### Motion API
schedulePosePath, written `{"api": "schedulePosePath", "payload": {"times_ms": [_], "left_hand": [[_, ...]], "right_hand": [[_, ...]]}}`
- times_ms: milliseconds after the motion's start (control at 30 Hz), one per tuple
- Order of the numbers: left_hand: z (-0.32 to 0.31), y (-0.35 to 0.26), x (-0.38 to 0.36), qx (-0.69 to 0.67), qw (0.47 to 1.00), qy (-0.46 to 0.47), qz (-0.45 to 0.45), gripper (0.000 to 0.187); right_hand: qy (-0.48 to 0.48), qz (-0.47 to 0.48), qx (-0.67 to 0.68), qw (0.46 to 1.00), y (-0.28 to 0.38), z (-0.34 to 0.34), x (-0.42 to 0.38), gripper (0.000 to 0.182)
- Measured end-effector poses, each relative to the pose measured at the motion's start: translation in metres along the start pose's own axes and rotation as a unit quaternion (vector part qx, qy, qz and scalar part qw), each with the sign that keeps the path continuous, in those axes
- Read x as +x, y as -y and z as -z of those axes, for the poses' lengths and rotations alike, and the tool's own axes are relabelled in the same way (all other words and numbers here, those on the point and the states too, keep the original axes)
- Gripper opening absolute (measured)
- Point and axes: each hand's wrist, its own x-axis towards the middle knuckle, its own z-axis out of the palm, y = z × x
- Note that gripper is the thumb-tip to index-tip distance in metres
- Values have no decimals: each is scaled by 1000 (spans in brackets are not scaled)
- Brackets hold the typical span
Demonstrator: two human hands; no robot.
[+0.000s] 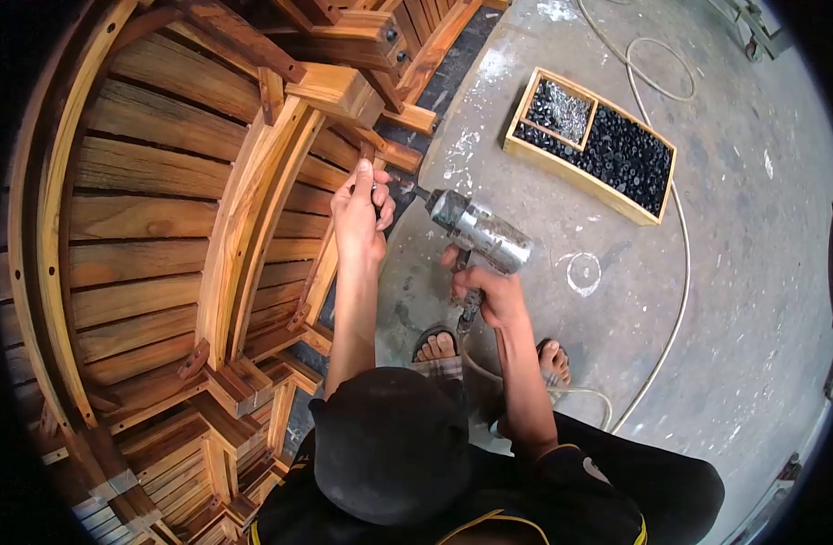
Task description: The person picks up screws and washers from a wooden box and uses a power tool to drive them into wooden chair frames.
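My right hand [491, 289] is wrapped around the pistol grip of a worn silver air screwdriver [491, 238], held over the floor. Its bit [412, 187] points left, the tip close to the fingers of my left hand [360, 211]. That hand is closed at the end of a slatted wooden furniture piece [153, 213], with the thumb up against a wooden part. Something small and black [377, 211] shows between its curled fingers, mostly hidden by them.
On the concrete floor [634, 300] lies a wooden box [585, 187] of small black ring-like pieces, with shiny screws in one compartment. A pale air hose [684, 272] curves around it. More stacked wooden frames [217, 454] stand lower left. A black cap [391, 445] fills the bottom centre.
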Motion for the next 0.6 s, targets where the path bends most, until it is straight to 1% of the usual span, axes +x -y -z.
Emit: {"api": "schedulePosePath", "payload": {"times_ms": [67,100,167,300,400,500,567,600], "left_hand": [[-3,8,3,31,999,-41,-18,31],[-2,13,3,30,998,-45,-12,31],[-2,15,11,61,998,-12,-7,31],[0,18,22,61,998,20,11,33],[0,19,29,77,994,51,61,34],[-1,24,32,97,991,60,63,34],[-1,31,32,85,992,63,70,33],[-4,36,31,55,996,38,53,34]], "right_hand": [[-6,3,-2,1000,-8,7,6,39],[-5,10,-4,1000,-11,8,6,39],[9,-1,2,1000,-10,10,5,40],[-1,2,19,1000,-16,12,5,46],[2,-2,15,1000,-22,19,8,47],[-7,0,15,1000,-24,20,10,46],[-12,-6,30,999,-24,20,11,44],[-22,-3,30,999,-25,19,11,42]]}}
